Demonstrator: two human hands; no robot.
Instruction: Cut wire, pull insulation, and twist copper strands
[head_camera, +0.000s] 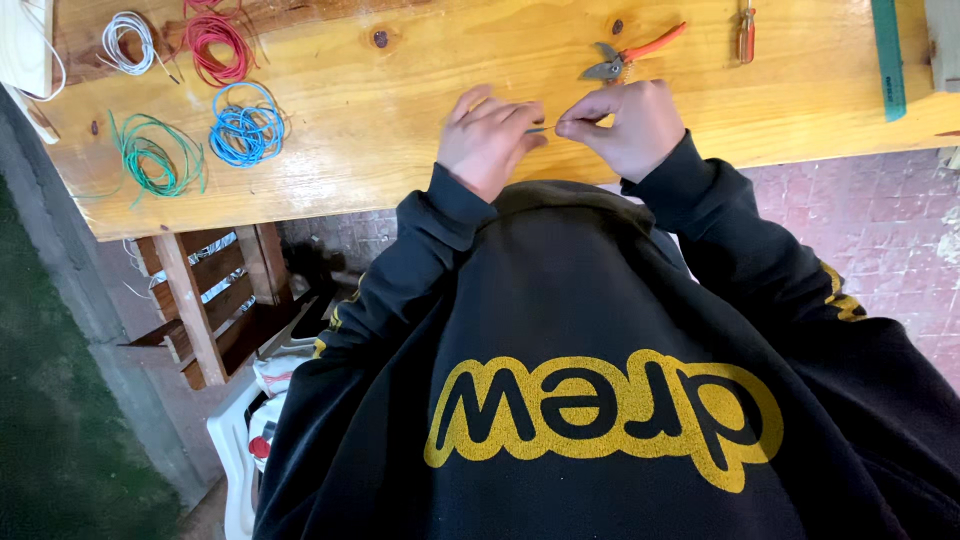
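Note:
My left hand (487, 138) and my right hand (627, 122) meet over the near edge of a varnished wooden table (400, 120). Between their fingertips they pinch a short piece of thin wire (543, 128), bluish at the middle. Both hands' fingers are closed on it. Just beyond my right hand lies a pair of pliers with orange handles (630, 55). My dark sleeves and dark sweatshirt with a yellow print fill the lower view.
Coils of wire lie at the table's left: white (128, 42), red (218, 45), blue (246, 127), green (152, 155). A small red-handled tool (746, 35) and a green ruler (887, 55) lie at the far right. A wooden pallet piece (215, 300) and white plastic chair (238, 450) stand below.

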